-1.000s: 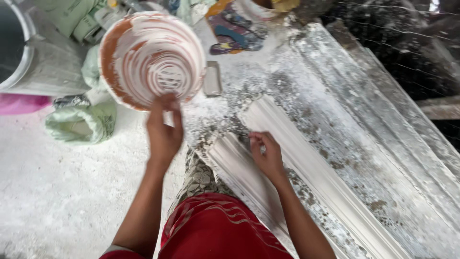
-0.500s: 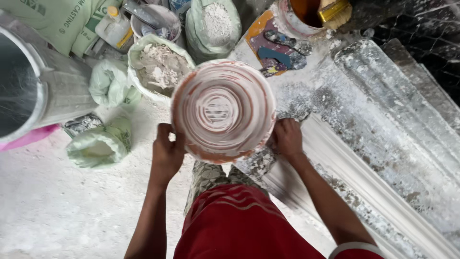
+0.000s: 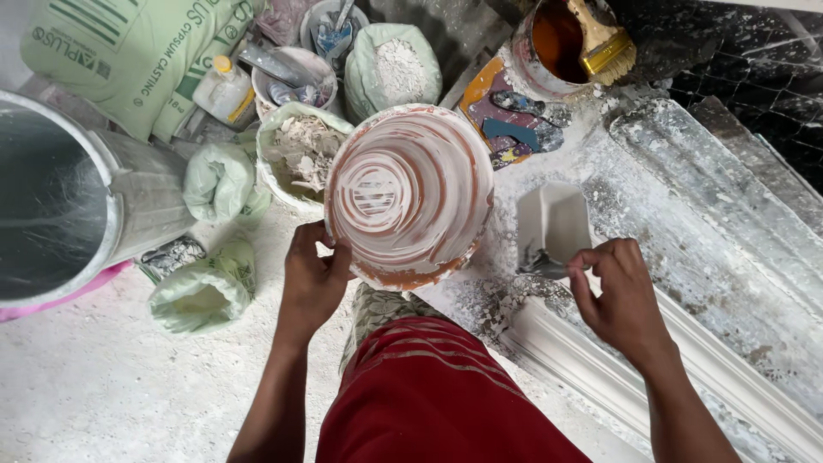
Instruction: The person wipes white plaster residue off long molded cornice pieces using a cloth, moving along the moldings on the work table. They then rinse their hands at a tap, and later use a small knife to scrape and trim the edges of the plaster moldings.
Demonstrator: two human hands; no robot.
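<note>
My left hand (image 3: 310,279) grips the near left rim of an orange plastic bowl (image 3: 410,193) smeared inside with white plaster, tilted so its inside faces me. My right hand (image 3: 619,296) has its fingers pinched on the dark handle of a small white scoop (image 3: 551,225) that lies on the plaster-caked surface to the right of the bowl. A white moulded cornice strip (image 3: 600,360) runs diagonally under my right hand.
A large grey bucket (image 3: 51,201) stands at the left. Green sacks and open bags of white powder (image 3: 394,64) crowd the back. A tub of brown liquid with a brush (image 3: 570,34) sits at the back right. My red-clad leg (image 3: 429,394) is below.
My right hand has let go of the bowl's right rim and moved right onto the scoop's handle. The left hand still holds the bowl, which sits slightly further back.
</note>
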